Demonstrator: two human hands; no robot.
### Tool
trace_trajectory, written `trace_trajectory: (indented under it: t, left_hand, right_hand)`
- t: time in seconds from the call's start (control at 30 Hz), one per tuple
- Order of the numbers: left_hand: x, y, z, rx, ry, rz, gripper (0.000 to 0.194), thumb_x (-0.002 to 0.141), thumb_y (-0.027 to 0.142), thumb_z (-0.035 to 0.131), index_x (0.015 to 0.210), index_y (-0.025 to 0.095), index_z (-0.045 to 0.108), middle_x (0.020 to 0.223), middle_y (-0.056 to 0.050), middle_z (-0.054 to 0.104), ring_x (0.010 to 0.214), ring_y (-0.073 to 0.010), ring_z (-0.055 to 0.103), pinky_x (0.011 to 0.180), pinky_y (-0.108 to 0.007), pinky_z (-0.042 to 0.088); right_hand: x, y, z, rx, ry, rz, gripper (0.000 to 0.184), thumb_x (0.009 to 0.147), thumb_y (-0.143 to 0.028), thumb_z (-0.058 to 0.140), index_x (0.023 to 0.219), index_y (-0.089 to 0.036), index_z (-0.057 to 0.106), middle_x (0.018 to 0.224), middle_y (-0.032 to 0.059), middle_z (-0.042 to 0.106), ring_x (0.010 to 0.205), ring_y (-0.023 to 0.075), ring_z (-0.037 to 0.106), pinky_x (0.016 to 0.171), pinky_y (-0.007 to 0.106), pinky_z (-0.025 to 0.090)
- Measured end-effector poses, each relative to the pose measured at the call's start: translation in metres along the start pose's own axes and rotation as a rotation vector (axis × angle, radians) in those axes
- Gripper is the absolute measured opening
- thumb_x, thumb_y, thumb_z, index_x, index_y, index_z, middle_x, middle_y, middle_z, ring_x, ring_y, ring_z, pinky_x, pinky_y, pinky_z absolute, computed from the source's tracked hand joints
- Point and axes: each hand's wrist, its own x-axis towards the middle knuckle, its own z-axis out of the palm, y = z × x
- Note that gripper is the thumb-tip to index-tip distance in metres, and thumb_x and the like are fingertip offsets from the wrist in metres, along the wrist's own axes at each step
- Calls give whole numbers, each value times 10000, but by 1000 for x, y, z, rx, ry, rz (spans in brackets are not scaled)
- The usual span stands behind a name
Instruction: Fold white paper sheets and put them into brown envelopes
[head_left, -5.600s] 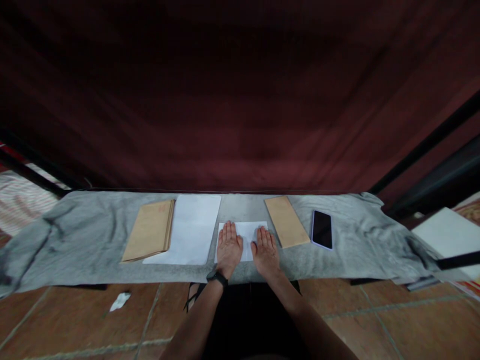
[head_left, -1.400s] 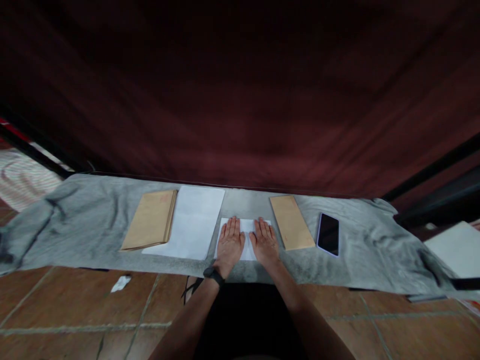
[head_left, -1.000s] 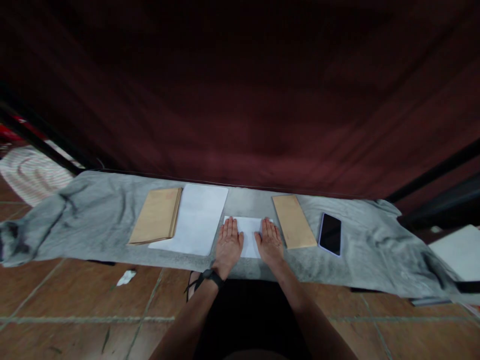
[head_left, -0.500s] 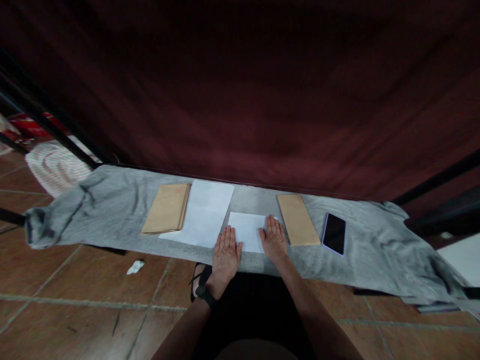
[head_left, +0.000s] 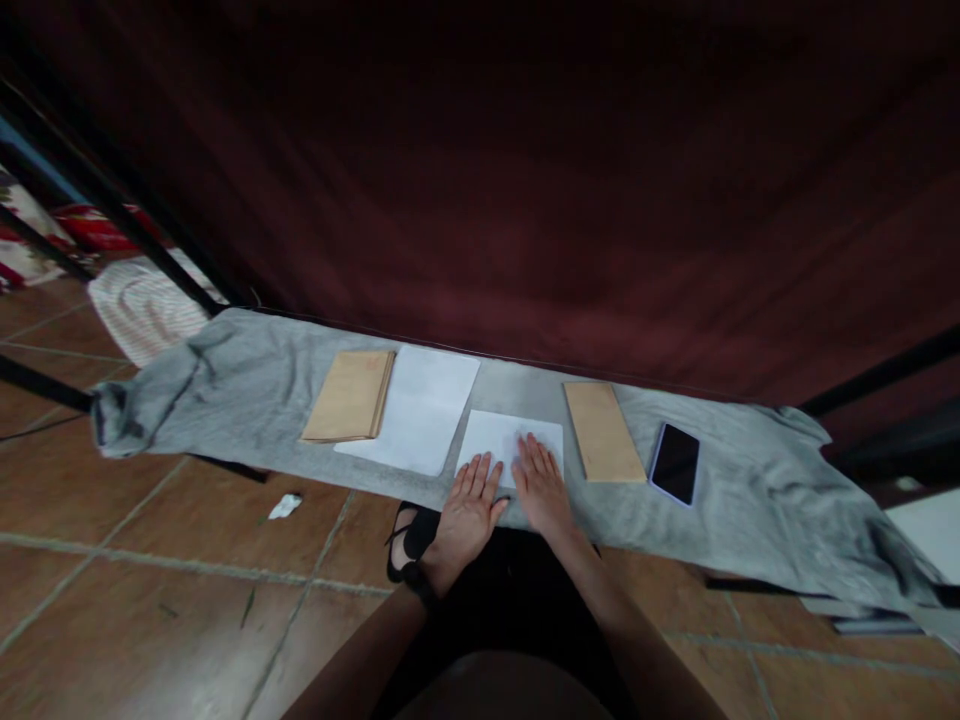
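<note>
Your left hand (head_left: pixel 466 512): flat, gripping nothing, on near edge of small white sheet (head_left: pixel 492 432) | your right hand (head_left: pixel 541 488): lies flat on it, holding nothing | sheet: near edge of table (head_left: pixel 757 500)

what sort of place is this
Probably a room in a home, though the view leaves that uncertain: a grey cloth covers a long, narrow surface, a dark red fabric hangs behind it, and the floor is reddish-brown tile.

Bare forearms (head_left: pixel 628 630), black wristband (head_left: pixel 418 582), black legwear (head_left: pixel 510 585)
</note>
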Motion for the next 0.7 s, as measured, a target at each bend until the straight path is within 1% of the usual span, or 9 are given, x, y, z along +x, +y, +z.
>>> trace_trajectory:
  t: [0.07,0.17,0.27,0.4,0.6,0.7]
  left_hand:
    - [0,-1,-2,4,-21,13,628,1005,430,439,1560,174,295,1628,-146,293,1514,-294,236,1217,-495,281]
    - [-1,-2,-7,-7,-45,30,660,994,472,456,1569,206,270,1643,-146,253,1518,-298,222,1218,-502,267]
    - [-3,-3,-10,-20,-60,33,659,996,496,439,1569,220,263,1650,-139,239,1520,-296,215,1214,-506,266]
    - [-6,-5,-13,-31,-63,42,678,989,505,456,1572,224,254,1656,-144,215,1520,-301,214,1217,-506,255]
    - [-13,-14,-16,-37,-60,60,687,966,507,512,1572,313,254,1674,-86,158,1527,-291,191,1230,-494,228]
    - [-15,-16,-18,-49,-54,75,706,950,539,524,1569,333,257,1677,-79,135,1527,-296,189,1228,-494,229]
  right_hand:
    - [-18,-9,1,13,-25,-96,528,1065,-354,257,1542,-156,366,1618,87,315,1480,222,314,1208,417,243]
    - [-39,-10,1,-5,14,-117,518,1064,-352,299,1535,-154,381,1598,106,350,1459,245,355,1207,447,245]
    - [-50,-1,0,-38,57,-98,541,1060,-367,325,1542,-125,360,1588,140,357,1449,269,372,1195,462,267]
    - [-58,14,-3,-72,72,-84,581,1063,-418,290,1554,-109,328,1582,153,366,1452,284,365,1191,473,276]
    - [-74,30,-3,-91,100,-75,616,1063,-449,247,1560,-89,306,1577,174,372,1448,281,371,1195,477,282]
    - [-80,35,-3,-95,119,-81,628,1060,-465,248,1563,-92,299,1577,180,370,1444,290,377,1189,487,293]
